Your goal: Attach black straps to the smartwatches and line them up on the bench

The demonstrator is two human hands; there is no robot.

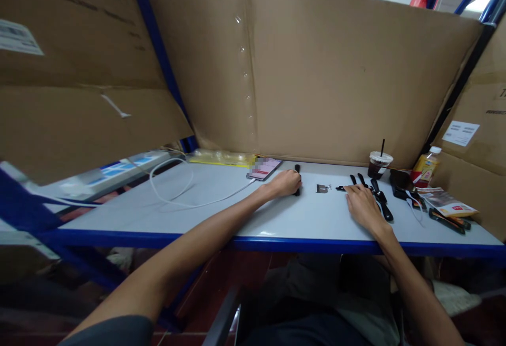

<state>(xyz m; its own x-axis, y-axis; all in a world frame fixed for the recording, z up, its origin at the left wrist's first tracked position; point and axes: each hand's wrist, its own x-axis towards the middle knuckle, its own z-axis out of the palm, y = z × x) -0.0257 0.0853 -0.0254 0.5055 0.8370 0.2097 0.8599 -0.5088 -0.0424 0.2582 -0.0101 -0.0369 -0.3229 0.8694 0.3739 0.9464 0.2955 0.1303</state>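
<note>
My left hand (287, 184) is closed round a black handle (297, 192) that stands out above and below the fingers, near the middle of the white table (221, 222). To its right lies a small grey piece (322, 189) with tiny bits beside it. My right hand (361, 204) rests over the near part of a group of black tools (385, 206). Its fingertips touch or cover a small black piece (340, 188); what they grip, if anything, is too small to tell.
A phone (265, 168) with a white cable lies behind my left forearm. At the back right stand a lidded cup (379, 166) and a bottle (427, 168). A packet (448, 202) lies at the right, and cardboard walls (348, 72) enclose the table.
</note>
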